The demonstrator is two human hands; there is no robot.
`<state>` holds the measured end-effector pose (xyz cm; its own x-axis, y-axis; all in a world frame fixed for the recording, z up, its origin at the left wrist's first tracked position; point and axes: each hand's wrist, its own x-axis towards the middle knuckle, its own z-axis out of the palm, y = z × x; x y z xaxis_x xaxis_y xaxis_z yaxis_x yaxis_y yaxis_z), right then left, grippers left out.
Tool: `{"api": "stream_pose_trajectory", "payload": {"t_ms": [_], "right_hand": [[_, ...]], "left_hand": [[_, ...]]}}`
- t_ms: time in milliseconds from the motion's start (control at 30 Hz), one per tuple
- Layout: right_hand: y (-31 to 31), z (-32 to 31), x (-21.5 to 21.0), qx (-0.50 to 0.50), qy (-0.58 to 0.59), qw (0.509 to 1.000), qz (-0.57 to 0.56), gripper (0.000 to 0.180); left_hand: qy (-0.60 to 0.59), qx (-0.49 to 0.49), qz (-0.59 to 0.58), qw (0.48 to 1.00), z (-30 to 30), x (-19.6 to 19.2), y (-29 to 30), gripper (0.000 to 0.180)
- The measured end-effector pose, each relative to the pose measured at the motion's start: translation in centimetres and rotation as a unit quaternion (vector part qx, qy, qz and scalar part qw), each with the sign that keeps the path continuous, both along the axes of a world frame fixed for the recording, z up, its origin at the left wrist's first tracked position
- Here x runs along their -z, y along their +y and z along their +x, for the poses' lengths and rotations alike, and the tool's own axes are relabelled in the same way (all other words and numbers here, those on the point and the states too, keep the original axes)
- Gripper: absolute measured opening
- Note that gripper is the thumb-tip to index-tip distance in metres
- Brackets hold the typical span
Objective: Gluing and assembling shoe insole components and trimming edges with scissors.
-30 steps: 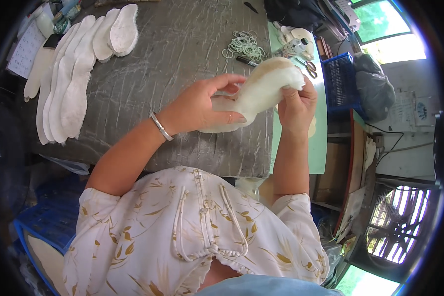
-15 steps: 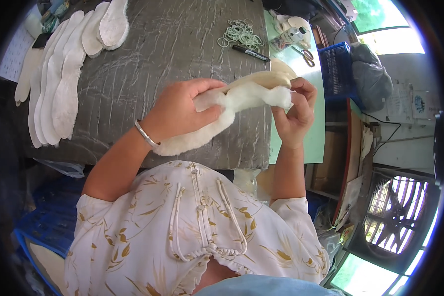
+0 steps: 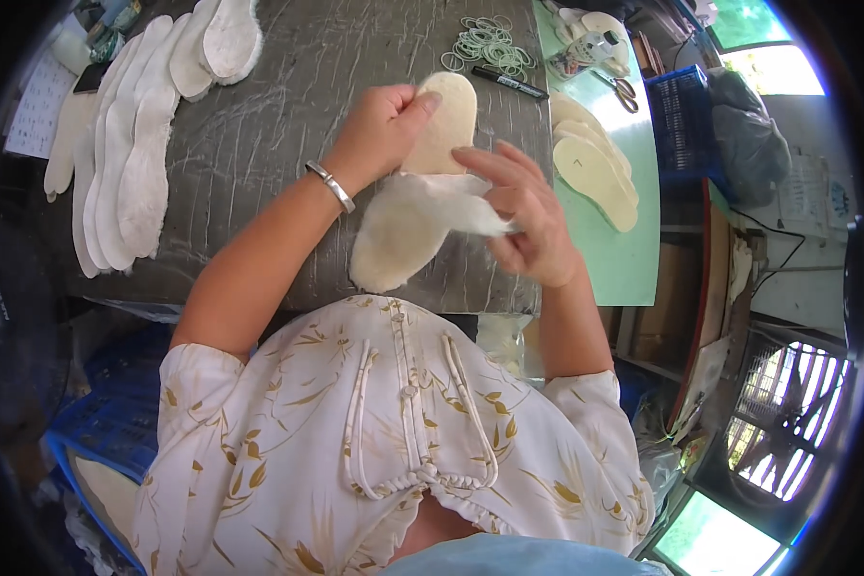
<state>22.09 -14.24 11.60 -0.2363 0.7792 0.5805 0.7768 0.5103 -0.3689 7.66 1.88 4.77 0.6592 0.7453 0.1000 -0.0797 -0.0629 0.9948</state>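
Cream insole (image 3: 454, 115) is held over the near part of a dark table (image 3: 259, 182), white fleece (image 3: 451, 206) bunched below its upper end; the left hand (image 3: 379, 130), a bracelet (image 3: 329, 185) at its wrist, pinches that end, thumb on the face; the right hand (image 3: 533, 216), fingers partly spread and half curled, is at the fleece's edge, though whether it grips cannot be told; beyond lie rubber bands (image 3: 494, 46) and a black marker (image 3: 511, 83); to the right, a green board (image 3: 634, 269) bears loose insoles (image 3: 595, 178), scissors (image 3: 626, 94) and a bottle (image 3: 584, 55); to the left, fleecy insoles (image 3: 144, 182) lie overlapping in a row.
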Motion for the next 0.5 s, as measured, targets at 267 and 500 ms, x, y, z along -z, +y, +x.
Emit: {"api": "stream_pose_trajectory", "payload": {"t_ms": [267, 500], "right_hand": [[-1.8, -2.0, 2.1, -0.104, 0.084, 0.962, -0.239, 0.038], [-3.4, -2.9, 2.3, -0.155, 0.066, 0.947, -0.274, 0.03]], "left_hand": [[0.096, -0.209, 0.05, 0.972, 0.9, 2.1, 3.7, 0.038], [0.109, -0.222, 0.119, 0.962, 0.5, 4.8, 5.3, 0.037]]}}
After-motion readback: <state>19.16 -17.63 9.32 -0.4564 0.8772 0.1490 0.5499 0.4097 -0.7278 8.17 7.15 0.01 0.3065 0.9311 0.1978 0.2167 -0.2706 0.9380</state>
